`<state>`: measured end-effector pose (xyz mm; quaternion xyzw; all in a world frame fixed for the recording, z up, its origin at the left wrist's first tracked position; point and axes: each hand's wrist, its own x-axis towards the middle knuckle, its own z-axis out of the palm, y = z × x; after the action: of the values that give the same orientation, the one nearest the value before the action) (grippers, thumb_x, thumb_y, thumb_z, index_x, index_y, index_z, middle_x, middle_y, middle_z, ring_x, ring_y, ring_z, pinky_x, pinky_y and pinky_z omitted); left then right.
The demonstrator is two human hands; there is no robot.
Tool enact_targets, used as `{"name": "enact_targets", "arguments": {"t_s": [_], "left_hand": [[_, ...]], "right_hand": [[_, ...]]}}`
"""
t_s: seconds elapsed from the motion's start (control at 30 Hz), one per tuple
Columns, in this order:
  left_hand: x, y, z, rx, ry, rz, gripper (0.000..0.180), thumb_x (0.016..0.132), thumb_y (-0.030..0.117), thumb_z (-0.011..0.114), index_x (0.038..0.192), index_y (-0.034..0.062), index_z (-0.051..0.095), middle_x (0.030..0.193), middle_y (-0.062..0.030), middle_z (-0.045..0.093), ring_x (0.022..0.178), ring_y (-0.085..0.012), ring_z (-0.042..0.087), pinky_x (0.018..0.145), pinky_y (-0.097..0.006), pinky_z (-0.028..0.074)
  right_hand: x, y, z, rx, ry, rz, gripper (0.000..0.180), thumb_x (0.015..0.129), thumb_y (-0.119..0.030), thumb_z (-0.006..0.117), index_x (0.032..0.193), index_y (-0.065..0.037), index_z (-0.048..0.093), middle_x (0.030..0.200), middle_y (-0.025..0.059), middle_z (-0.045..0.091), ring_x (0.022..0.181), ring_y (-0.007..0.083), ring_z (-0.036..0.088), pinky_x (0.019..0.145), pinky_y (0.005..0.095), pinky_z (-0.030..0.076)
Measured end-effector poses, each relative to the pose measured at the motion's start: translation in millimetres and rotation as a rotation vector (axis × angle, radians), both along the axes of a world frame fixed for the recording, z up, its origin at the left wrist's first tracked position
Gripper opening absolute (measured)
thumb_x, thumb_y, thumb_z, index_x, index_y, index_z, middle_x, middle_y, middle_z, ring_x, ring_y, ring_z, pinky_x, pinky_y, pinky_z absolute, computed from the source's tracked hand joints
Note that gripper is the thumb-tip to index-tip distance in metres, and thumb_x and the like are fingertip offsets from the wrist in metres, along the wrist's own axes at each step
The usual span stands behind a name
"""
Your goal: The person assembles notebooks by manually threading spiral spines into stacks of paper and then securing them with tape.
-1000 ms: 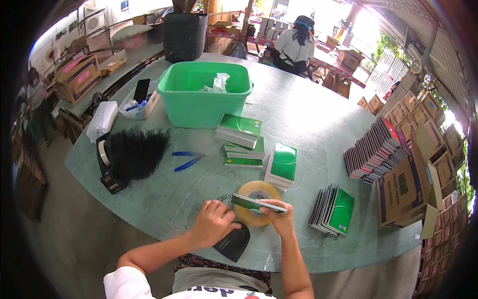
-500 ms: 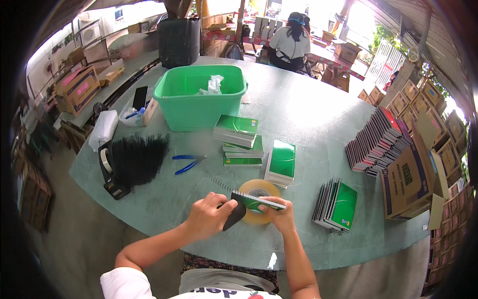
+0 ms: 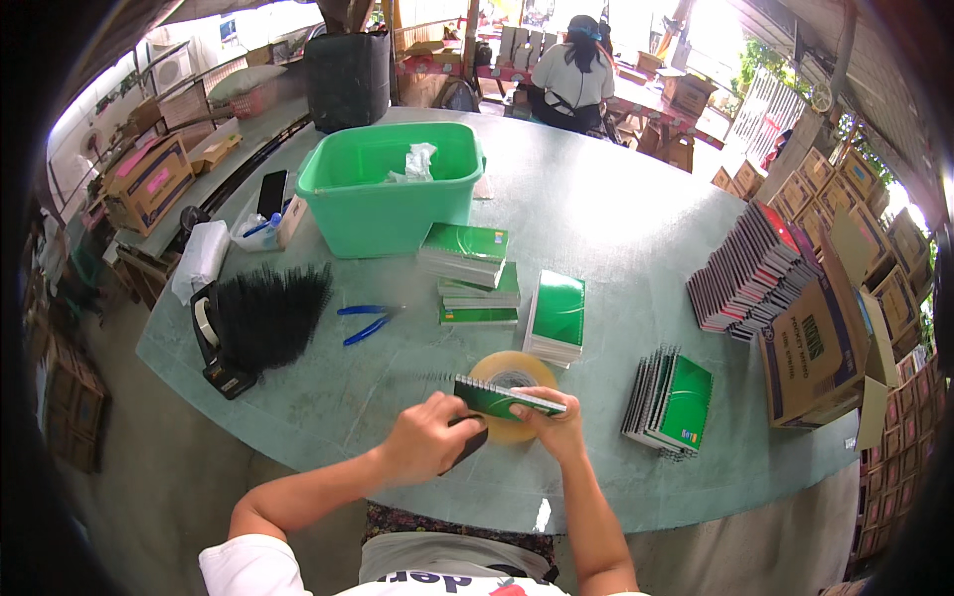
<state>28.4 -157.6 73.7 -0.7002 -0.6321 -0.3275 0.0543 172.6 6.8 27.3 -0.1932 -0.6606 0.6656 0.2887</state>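
Observation:
A small green notebook (image 3: pixel 502 399) is tilted up in my right hand (image 3: pixel 555 427), thumb on its cover and fingers beneath. Along its upper edge runs a spiral wire coil (image 3: pixel 433 376), whose loose end sticks out to the left, blurred. My left hand (image 3: pixel 425 437) is closed at the notebook's left end, with a dark rounded piece (image 3: pixel 470 449) at its fingers; its kind I cannot make out. Under the notebook lies a roll of clear yellowish tape (image 3: pixel 545 371). Blue-handled pliers (image 3: pixel 368 324) lie open to the left.
Green notebooks stand in stacks (image 3: pixel 556 313) ahead and as a coiled bundle (image 3: pixel 686 402) at right. Black loose coils (image 3: pixel 273 318) lie beside a tape dispenser (image 3: pixel 214 348). A green bin (image 3: pixel 393 214) stands behind; red-and-black notebooks (image 3: pixel 745 268) and a carton (image 3: pixel 815 348) are far right.
The loose end of the coil is shorter, lower and more blurred beside the notebook. My left hand has shifted slightly right and down. The right hand still holds the notebook.

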Motion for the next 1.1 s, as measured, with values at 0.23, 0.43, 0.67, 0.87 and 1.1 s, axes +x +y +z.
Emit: {"name": "enact_targets", "arguments": {"t_s": [0.23,0.43,0.67,0.87,1.1], "left_hand": [[-4,11,5,0.0,0.079,0.049,0.03,0.074,0.002,0.066,0.101,0.0128,0.063,0.085,-0.0071,0.054,0.075,-0.022,0.058,0.063,-0.034,0.051],[3,22,39,0.358,-0.147,0.271,0.033,0.072,0.004,0.067,0.103,0.0136,0.063,0.089,-0.0079,0.053,0.071,-0.0216,0.057,0.057,-0.034,0.05],[7,28,47,0.457,-0.191,0.293,0.033,0.069,0.006,0.071,0.101,0.0127,0.065,0.088,-0.0075,0.048,0.062,-0.0183,0.054,0.052,-0.029,0.048],[9,29,45,0.323,-0.186,0.225,0.032,0.07,0.005,0.072,0.1,0.013,0.064,0.085,-0.0055,0.047,0.065,-0.0168,0.054,0.056,-0.029,0.047],[35,4,-13,-0.269,-0.191,-0.027,0.026,0.071,0.015,0.073,0.093,0.0088,0.061,0.087,-0.0099,0.054,0.072,-0.0279,0.054,0.064,-0.039,0.047]], "right_hand": [[2,-5,7,0.008,-0.048,0.032,0.021,0.077,-0.003,0.071,0.097,0.0,0.068,0.085,0.0019,0.067,0.077,0.0068,0.059,0.071,0.0208,0.049],[6,-3,1,0.018,-0.025,0.02,0.022,0.078,-0.001,0.069,0.1,0.0,0.067,0.087,0.0018,0.067,0.079,0.0066,0.059,0.07,0.021,0.049],[5,-1,-3,0.015,-0.015,0.042,0.024,0.081,-0.002,0.066,0.105,-0.002,0.066,0.091,0.0014,0.067,0.081,0.0059,0.058,0.073,0.021,0.048],[6,-2,0,0.078,-0.035,0.035,0.023,0.081,-0.001,0.066,0.104,-0.002,0.066,0.091,0.0012,0.067,0.082,0.0067,0.058,0.074,0.0215,0.048],[5,-3,9,0.083,0.048,0.017,0.024,0.08,-0.001,0.067,0.104,-0.001,0.066,0.098,0.0048,0.067,0.089,0.0096,0.059,0.08,0.0243,0.048]]}}
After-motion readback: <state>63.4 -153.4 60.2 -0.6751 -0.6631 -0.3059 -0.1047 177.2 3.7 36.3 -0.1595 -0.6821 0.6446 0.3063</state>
